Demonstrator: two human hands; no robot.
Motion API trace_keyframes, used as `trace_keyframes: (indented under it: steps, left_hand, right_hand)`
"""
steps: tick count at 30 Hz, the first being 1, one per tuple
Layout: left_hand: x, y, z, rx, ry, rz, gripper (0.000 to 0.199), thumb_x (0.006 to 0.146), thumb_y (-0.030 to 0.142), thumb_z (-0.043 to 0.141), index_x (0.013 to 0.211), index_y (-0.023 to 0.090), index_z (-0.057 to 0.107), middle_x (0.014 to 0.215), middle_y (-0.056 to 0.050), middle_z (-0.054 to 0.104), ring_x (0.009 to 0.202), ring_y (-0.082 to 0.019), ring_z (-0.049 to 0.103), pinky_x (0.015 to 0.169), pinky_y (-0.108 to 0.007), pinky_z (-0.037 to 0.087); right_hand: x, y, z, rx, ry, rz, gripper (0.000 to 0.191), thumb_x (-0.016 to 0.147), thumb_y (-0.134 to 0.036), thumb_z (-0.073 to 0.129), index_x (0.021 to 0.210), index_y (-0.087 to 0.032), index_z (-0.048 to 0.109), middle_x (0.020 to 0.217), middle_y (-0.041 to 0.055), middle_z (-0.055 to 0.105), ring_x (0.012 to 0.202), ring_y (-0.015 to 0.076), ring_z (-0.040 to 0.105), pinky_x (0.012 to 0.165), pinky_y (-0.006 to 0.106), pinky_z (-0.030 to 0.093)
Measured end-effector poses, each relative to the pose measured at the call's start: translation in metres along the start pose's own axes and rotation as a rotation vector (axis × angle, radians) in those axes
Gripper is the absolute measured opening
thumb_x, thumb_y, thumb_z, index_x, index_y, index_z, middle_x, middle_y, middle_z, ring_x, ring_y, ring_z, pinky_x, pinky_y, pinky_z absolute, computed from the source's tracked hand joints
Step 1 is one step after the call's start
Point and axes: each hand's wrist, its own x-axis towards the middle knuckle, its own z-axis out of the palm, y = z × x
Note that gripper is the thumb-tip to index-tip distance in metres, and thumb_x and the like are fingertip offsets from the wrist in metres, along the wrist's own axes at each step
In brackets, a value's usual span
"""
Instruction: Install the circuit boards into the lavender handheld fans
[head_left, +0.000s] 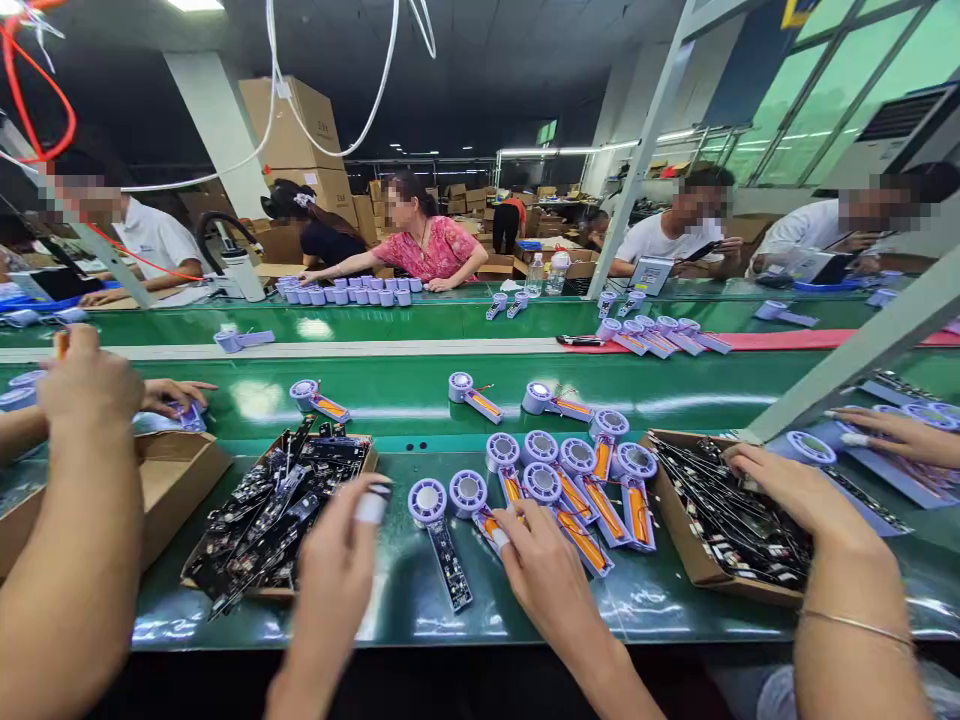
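Note:
My left hand (pixel 341 550), white tape round a finger, is raised beside a box of black circuit boards (pixel 281 510). Its fingers are pinched together, and what sits between them is too small to make out. My right hand (pixel 544 570), also taped on a finger, has its fingers closed at the handle of a purple handheld fan (pixel 469 492) with an orange battery inside. Between my hands lies another fan (pixel 427 502), a black circuit board (pixel 450 570) set in its handle. Several open fans with orange batteries (pixel 637 510) are grouped beyond my right hand.
At right, a co-worker's hand (pixel 780 490) reaches into a second box of boards (pixel 694 565). Another co-worker's arm (pixel 71 500) is at left by a cardboard box (pixel 180 490). A green conveyor (pixel 405 375) carries fans. A slanted metal post (pixel 855 350) stands at right.

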Motion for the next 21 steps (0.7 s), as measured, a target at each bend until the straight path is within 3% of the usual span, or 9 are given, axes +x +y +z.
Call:
trace_keyframes:
  steps: [3, 6, 8, 10, 12, 15, 17, 21]
  left_hand:
    - [-0.058, -0.004, 0.064, -0.306, -0.325, -0.253, 0.035, 0.084, 0.043, 0.052, 0.110, 0.024, 0.066, 0.078, -0.005, 0.069, 0.071, -0.021, 0.064, 0.061, -0.029, 0.051]
    - [-0.085, -0.007, 0.096, -0.516, -0.502, -0.549, 0.038, 0.082, 0.045, 0.051, 0.106, 0.018, 0.063, 0.058, 0.003, 0.054, 0.048, -0.013, 0.051, 0.043, -0.022, 0.038]
    - [-0.086, -0.008, 0.096, -0.561, -0.515, -0.613, 0.039, 0.081, 0.048, 0.048, 0.099, 0.016, 0.063, 0.053, 0.006, 0.046, 0.041, -0.010, 0.042, 0.039, -0.020, 0.030]
    - [-0.080, -0.007, 0.084, -0.564, -0.489, -0.610, 0.038, 0.080, 0.049, 0.049, 0.092, 0.017, 0.064, 0.054, 0.006, 0.047, 0.042, -0.010, 0.042, 0.041, -0.021, 0.032]
    - [-0.076, -0.008, 0.067, -0.485, -0.439, -0.547, 0.029, 0.077, 0.043, 0.056, 0.089, 0.018, 0.066, 0.060, 0.004, 0.053, 0.051, -0.012, 0.048, 0.050, -0.023, 0.039]
    - [-0.076, -0.016, 0.048, -0.189, -0.332, -0.380, 0.022, 0.073, 0.032, 0.064, 0.091, 0.020, 0.068, 0.068, 0.002, 0.058, 0.065, -0.017, 0.055, 0.067, -0.027, 0.044]
    - [-0.079, -0.022, 0.045, -0.103, -0.307, -0.360, 0.026, 0.073, 0.034, 0.067, 0.094, 0.019, 0.069, 0.071, 0.000, 0.061, 0.070, -0.020, 0.058, 0.070, -0.030, 0.045]
    - [-0.079, -0.021, 0.056, -0.197, -0.353, -0.363, 0.033, 0.078, 0.039, 0.065, 0.102, 0.017, 0.069, 0.084, -0.005, 0.068, 0.081, -0.023, 0.063, 0.076, -0.032, 0.049]
  right_hand:
    - [0.008, 0.000, 0.011, -0.044, -0.151, -0.092, 0.038, 0.077, 0.001, 0.050, 0.106, -0.020, 0.062, 0.102, 0.0096, 0.060, 0.093, 0.0272, 0.059, 0.077, 0.039, 0.052]
    - [0.008, 0.009, 0.021, -0.016, -0.204, -0.129, 0.037, 0.079, 0.003, 0.047, 0.103, -0.020, 0.062, 0.095, 0.0074, 0.061, 0.088, 0.0247, 0.060, 0.075, 0.037, 0.051]
    - [0.006, 0.014, 0.023, 0.016, -0.216, -0.139, 0.034, 0.084, 0.002, 0.044, 0.102, -0.020, 0.062, 0.093, 0.0054, 0.061, 0.085, 0.0210, 0.061, 0.074, 0.032, 0.051]
    - [0.003, 0.015, 0.020, 0.136, -0.211, -0.109, 0.030, 0.088, -0.002, 0.041, 0.102, -0.020, 0.061, 0.095, 0.0046, 0.062, 0.085, 0.0182, 0.061, 0.074, 0.029, 0.050]
    - [0.001, 0.013, 0.013, 0.340, -0.193, -0.021, 0.025, 0.092, -0.008, 0.040, 0.099, -0.020, 0.061, 0.095, 0.0044, 0.063, 0.085, 0.0173, 0.061, 0.075, 0.028, 0.049]
    - [-0.003, 0.004, 0.004, 0.618, -0.198, 0.166, 0.019, 0.094, -0.022, 0.044, 0.089, -0.020, 0.062, 0.083, 0.0030, 0.063, 0.074, 0.0174, 0.059, 0.068, 0.028, 0.047]
    - [-0.005, -0.001, 0.003, 0.757, -0.214, 0.278, 0.019, 0.092, -0.031, 0.049, 0.085, -0.019, 0.063, 0.076, 0.0016, 0.062, 0.068, 0.0166, 0.057, 0.064, 0.027, 0.046]
    - [-0.011, -0.006, 0.006, 1.037, -0.246, 0.421, 0.027, 0.087, -0.044, 0.057, 0.084, -0.018, 0.064, 0.071, 0.0000, 0.060, 0.063, 0.0147, 0.054, 0.058, 0.024, 0.046]
